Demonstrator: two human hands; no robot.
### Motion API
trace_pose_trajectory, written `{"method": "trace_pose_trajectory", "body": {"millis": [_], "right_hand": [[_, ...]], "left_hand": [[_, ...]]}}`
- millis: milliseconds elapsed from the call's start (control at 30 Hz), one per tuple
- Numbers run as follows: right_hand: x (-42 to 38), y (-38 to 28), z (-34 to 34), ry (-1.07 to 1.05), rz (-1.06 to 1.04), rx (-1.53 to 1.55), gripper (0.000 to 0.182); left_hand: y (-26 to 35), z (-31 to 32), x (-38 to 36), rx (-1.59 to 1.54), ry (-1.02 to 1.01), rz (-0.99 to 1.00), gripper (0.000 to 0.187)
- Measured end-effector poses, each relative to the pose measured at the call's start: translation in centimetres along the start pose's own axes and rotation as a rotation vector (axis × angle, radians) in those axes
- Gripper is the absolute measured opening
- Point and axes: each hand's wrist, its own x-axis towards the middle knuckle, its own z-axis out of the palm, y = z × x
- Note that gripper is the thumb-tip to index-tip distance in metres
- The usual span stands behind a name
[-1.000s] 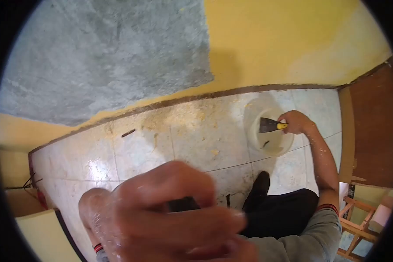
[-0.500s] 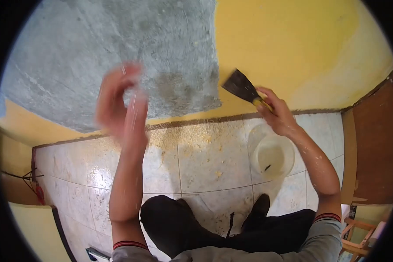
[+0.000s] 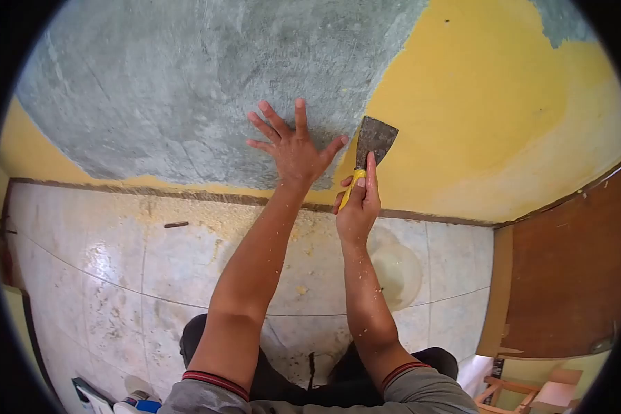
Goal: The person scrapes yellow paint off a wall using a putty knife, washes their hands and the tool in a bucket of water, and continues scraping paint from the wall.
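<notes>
My left hand (image 3: 297,153) lies spread on the bare grey part of the wall (image 3: 186,90), fingers apart and nothing in it. Just to its right, my right hand (image 3: 357,207) grips the yellow handle of a putty knife (image 3: 377,134). My index finger stretches along its dark, stained blade. The blade points up, at the border between the grey patch and the yellow paint (image 3: 462,103); its left corner meets that border. Small pale flakes cling to both forearms.
A translucent bucket (image 3: 401,276) of cloudy liquid stands on the tiled floor, partly behind my right forearm. Yellow scrapings (image 3: 217,224) and a dark stick-like piece (image 3: 176,224) lie along the wall's foot. A brown wooden panel (image 3: 566,262) stands at right, a wooden frame (image 3: 510,393) below it.
My left hand, blurred in the air before, now rests flat on the wall farther right. My right hand has brought the putty knife left to the paint border, blade upward. The view has shifted.
</notes>
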Motion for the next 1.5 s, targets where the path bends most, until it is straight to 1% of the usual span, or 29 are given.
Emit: {"method": "trace_pose_trajectory", "body": {"millis": [33, 100, 167, 300, 367, 467, 500, 567, 600, 633, 700, 733, 767, 833, 867, 967, 1000, 1100, 1133, 1167, 1233, 1267, 1300, 1367, 1400, 1500], "right_hand": [[0.3, -0.3, -0.1, -0.054, 0.014, -0.055, 0.047], [0.4, -0.6, 0.4, -0.046, -0.029, -0.058, 0.045], [0.2, -1.7, 0.7, -0.038, 0.053, -0.019, 0.045], [0.2, -1.1, 1.0, -0.020, 0.062, -0.032, 0.045], [0.4, -0.5, 1.5, 0.001, 0.007, -0.050, 0.045], [0.6, 2.1, 1.0, 0.015, -0.022, -0.078, 0.045], [1.2, 1.4, 1.4, 0.008, -0.035, -0.067, 0.045], [1.5, -1.3, 1.0, 0.000, -0.001, -0.076, 0.045], [1.6, -2.1, 0.7, -0.023, 0.059, -0.061, 0.045], [1.4, -1.3, 0.7, -0.013, 0.085, -0.075, 0.045], [1.5, 1.0, 1.0, 0.015, -0.024, -0.001, 0.045], [1.1, 2.3, 0.8, -0.019, -0.092, -0.091, 0.045], [0.8, 3.3, 0.1, -0.015, -0.087, -0.080, 0.045], [0.7, 1.6, 0.2, -0.037, -0.052, -0.114, 0.044], [1.6, 0.2, 0.1, -0.067, -0.075, -0.041, 0.043], [3.1, -3.5, 0.7, -0.015, 0.035, -0.046, 0.043], [3.1, -2.1, 0.6, -0.029, -0.053, -0.007, 0.043], [1.1, 3.0, 0.0, -0.016, -0.099, -0.074, 0.043], [1.1, 2.7, 0.2, -0.023, -0.148, -0.137, 0.043], [2.0, 2.4, 0.2, -0.026, -0.169, -0.129, 0.043], [2.7, -3.6, 1.1, -0.007, -0.047, -0.063, 0.042], [3.7, -5.8, 1.4, -0.004, -0.035, -0.045, 0.041], [3.8, -6.0, 1.2, -0.005, -0.041, -0.058, 0.041], [3.5, -5.2, 1.2, 0.006, -0.109, -0.115, 0.041], [2.5, -3.5, 0.9, 0.018, -0.018, -0.122, 0.041], [0.8, -0.2, 0.1, 0.009, -0.021, -0.170, 0.041]], "left_hand": [[0.0, 0.1, 0.1, -0.001, 0.031, 0.014, 0.126], [0.1, 0.4, 0.7, -0.015, 0.072, 0.023, 0.125], [0.1, 0.5, 0.5, -0.020, 0.109, 0.035, 0.123], [-0.2, 0.6, 0.2, -0.034, 0.131, 0.049, 0.121], [-0.2, 0.7, 0.5, -0.029, 0.158, 0.060, 0.119], [0.1, 0.7, 0.5, -0.017, 0.169, 0.054, 0.118], [0.0, 0.6, 1.1, -0.014, 0.187, 0.059, 0.118], [0.1, 0.5, 0.6, 0.007, 0.143, 0.053, 0.119], [-0.2, 0.6, 0.3, 0.009, 0.121, 0.043, 0.119], [-0.4, 0.8, 0.3, -0.011, 0.128, 0.048, 0.119], [0.0, 1.1, 0.5, -0.041, 0.143, 0.064, 0.119], [0.1, 1.1, 0.3, -0.037, 0.136, 0.060, 0.120], [-0.2, 1.0, 0.4, -0.026, 0.137, 0.061, 0.120], [-0.5, 0.9, 0.8, 0.000, 0.128, 0.072, 0.121], [-0.4, 0.9, 0.5, 0.002, 0.112, 0.062, 0.122], [-0.6, 0.9, 0.4, -0.022, 0.081, 0.068, 0.123], [-0.5, 0.9, 0.3, -0.022, 0.071, 0.061, 0.124], [-0.2, 0.5, 0.4, -0.013, 0.064, 0.054, 0.124], [-0.2, 0.6, 0.6, -0.008, 0.098, 0.071, 0.125], [-0.5, 0.8, 0.8, -0.011, 0.120, 0.075, 0.125], [-0.4, 1.0, 0.4, 0.007, 0.083, 0.055, 0.125], [-0.2, 0.6, 0.4, 0.004, 0.061, 0.042, 0.124], [-0.2, 0.6, 0.3, -0.007, 0.062, 0.032, 0.124], [-0.1, 0.6, 0.3, -0.015, 0.092, 0.051, 0.122], [0.1, 0.8, 0.5, -0.027, 0.105, 0.053, 0.122], [-0.3, 1.1, 0.6, -0.022, 0.127, 0.044, 0.119]]}}
